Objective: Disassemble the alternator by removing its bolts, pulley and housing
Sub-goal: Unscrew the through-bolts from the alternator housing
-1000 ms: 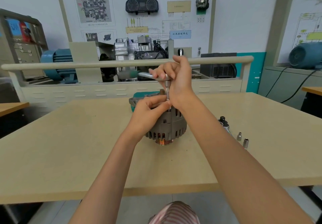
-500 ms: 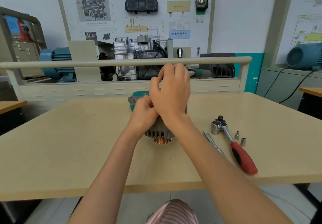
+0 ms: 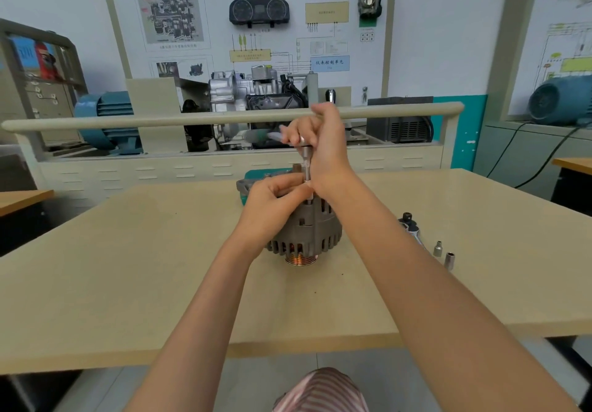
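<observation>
On the beige workbench (image 3: pixel 128 283) our alternator (image 3: pixel 309 232) stands pulley-down. Our right hand (image 3: pixel 323 145) grips the ratchet (image 3: pixel 282 137); our left hand (image 3: pixel 275 206) pinches its extension bar (image 3: pixel 307 171). If we tilt, the socket may slip and round the bolt.

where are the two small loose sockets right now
In the head view the two small sockets stand on the table to the right of the alternator, just past the right forearm and beside the partly hidden ratchet.

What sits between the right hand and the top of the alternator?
In the head view, a thin metal extension bar runs down from the right hand to the alternator; the left hand pinches its lower end.
</observation>
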The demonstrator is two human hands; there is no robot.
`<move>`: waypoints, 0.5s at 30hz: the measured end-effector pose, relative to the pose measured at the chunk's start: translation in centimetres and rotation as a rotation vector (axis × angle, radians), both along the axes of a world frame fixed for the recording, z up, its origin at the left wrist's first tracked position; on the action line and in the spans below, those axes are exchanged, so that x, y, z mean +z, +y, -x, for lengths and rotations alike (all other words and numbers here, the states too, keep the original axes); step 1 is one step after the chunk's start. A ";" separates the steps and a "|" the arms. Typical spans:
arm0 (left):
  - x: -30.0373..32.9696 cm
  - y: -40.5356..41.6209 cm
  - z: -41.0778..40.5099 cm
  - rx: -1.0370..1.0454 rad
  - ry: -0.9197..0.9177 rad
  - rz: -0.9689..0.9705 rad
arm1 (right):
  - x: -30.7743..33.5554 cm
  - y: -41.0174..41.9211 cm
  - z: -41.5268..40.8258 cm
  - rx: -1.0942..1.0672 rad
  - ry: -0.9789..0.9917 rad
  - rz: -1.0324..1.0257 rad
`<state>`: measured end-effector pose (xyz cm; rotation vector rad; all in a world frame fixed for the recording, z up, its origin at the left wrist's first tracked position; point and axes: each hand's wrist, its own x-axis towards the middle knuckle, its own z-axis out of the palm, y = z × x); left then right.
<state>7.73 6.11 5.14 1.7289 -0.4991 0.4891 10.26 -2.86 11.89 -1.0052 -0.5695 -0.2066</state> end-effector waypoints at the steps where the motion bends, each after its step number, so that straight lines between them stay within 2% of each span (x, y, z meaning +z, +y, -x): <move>1: 0.0 0.1 0.1 -0.006 0.005 0.002 | 0.1 -0.5 -0.2 0.171 0.030 -0.051; 2: 0.1 0.1 0.1 -0.009 0.008 -0.004 | 0.1 -0.9 -0.2 0.298 0.051 -0.091; 4: 0.2 0.1 0.2 -0.006 0.019 -0.009 | 0.0 -1.3 -0.3 0.391 0.067 -0.133; 7: 0.0 0.0 0.0 0.017 0.020 -0.002 | -0.3 -1.2 0.1 0.317 0.055 -0.144; 13: -0.1 0.1 0.0 0.025 0.012 -0.032 | -1.6 0.6 0.9 -0.342 -0.170 0.077; 15: -0.2 0.2 0.1 0.032 -0.006 -0.031 | -2.4 1.1 1.5 -0.605 -0.315 0.230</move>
